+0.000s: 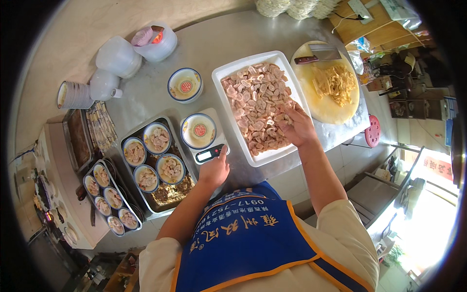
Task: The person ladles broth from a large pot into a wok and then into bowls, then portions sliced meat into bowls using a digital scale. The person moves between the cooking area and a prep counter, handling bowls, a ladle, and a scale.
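Observation:
A white plastic tray (300,95) holds a heap of sliced cooked meat rings (255,106). My right hand (300,126) is in the heap at its right side, fingers curled on some slices; whether it grips any is unclear. To the left, a patterned bowl (199,130) sits on a digital kitchen scale (223,124). One finger of my left hand (216,169) touches the scale's panel by its buttons. Behind the scale stands another such bowl (185,84) with no slices in it. Bowls with meat slices (170,168) stand in a metal tray (193,182) at the left.
A round cutting board (310,109) at the right carries a cleaver (323,53) and yellowish sliced food (335,83). Stacked bowls (74,95) and plastic containers (118,56) stand at the back left. A second tray with filled bowls (113,198) is at far left.

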Tool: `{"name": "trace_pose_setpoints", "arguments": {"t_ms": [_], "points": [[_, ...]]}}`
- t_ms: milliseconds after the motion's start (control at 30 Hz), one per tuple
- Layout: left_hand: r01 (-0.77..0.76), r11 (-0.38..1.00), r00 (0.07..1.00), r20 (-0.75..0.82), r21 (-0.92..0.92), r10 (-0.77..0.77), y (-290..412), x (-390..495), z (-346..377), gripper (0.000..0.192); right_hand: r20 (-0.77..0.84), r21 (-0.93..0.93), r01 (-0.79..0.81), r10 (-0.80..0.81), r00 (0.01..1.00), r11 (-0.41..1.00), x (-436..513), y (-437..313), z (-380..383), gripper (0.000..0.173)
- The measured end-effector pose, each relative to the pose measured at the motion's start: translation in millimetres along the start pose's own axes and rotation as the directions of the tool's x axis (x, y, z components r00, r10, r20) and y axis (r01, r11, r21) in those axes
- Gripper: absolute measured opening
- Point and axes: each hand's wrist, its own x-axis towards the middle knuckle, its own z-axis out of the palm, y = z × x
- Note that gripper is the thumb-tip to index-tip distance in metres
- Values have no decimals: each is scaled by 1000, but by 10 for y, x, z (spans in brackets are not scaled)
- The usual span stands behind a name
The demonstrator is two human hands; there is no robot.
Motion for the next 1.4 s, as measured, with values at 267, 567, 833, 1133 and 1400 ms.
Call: {"name": "trace_pose_setpoints", "arguments": {"t_ms": [267, 567, 833, 1133, 1400], "points": [[121, 986, 983, 153, -115, -103, 17, 4, 217, 78, 105, -45, -94, 98, 990, 995, -9, 110, 487, 17], [109, 875, 987, -55, -471, -153, -191, -612, 68, 64, 425, -260, -92, 199, 883, 961, 346, 1048, 1158, 30], [162, 796, 923, -195, -582, -331, -628, -1146, 133, 35, 337, -842, 192, 214, 917, 504, 652, 1666, 1283, 38], [128, 779, 866, -314, -614, -390, -827, -1305, 125, 32, 288, -910, 227, 137, 948, 346, 504, 1457, 1474, 26], [120, 795, 871, -321, -595, -371, -897, -1245, 18, 30, 219, -720, 75, 123, 968, 690, 618, 1432, 1266, 27]]}}
